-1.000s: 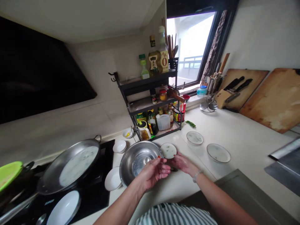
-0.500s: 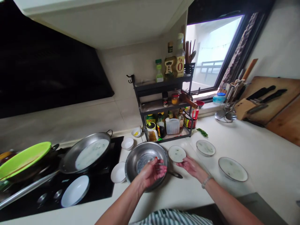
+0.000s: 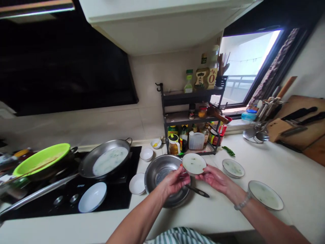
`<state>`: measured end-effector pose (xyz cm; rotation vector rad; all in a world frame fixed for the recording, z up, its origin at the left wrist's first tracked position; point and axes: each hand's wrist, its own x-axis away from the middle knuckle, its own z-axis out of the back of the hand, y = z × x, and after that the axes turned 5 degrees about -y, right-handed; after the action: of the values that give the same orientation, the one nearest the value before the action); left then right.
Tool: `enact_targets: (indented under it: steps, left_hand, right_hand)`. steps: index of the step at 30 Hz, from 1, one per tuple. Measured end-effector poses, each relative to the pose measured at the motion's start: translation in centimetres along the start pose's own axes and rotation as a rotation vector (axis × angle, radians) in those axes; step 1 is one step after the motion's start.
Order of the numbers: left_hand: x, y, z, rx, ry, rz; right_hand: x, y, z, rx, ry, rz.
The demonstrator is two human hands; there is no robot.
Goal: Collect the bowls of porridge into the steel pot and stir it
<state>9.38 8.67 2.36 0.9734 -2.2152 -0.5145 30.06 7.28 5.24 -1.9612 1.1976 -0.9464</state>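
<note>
A small white bowl of pale soup (image 3: 194, 163) is lifted off the counter, gripped from both sides. My left hand (image 3: 174, 180) holds its left rim, my right hand (image 3: 215, 179) its right rim, fingers curled under it. Below the bowl and my left hand sits a large steel basin (image 3: 157, 169) with a black-handled ladle (image 3: 199, 192) sticking out. Two more filled bowls (image 3: 233, 168) (image 3: 265, 194) rest on the counter to the right.
A steel wok of pale soup (image 3: 108, 161) sits on the black hob, with a green plate (image 3: 40, 158) on a pot at the far left. Empty white bowls (image 3: 92, 201) (image 3: 137, 184) (image 3: 146, 154) lie around. A condiment rack (image 3: 193, 118) and knife block (image 3: 275, 127) stand behind.
Both hands closed on the small soup bowl and raised it off the counter, beside the basin. The camera turned left, bringing more of the hob into view.
</note>
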Motion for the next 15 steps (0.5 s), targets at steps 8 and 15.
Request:
enact_targets:
  steps: [8, 15]
  left_hand:
    - [3.9, 2.8, 4.2, 0.202, -0.089, -0.081]
    - [9.2, 6.6, 7.7, 0.293, 0.075, -0.307]
  right_hand:
    - [-2.2, 1.5, -7.2, -0.018, -0.14, -0.098]
    - [-5.5, 3.2, -14.3, -0.017, -0.257, -0.141]
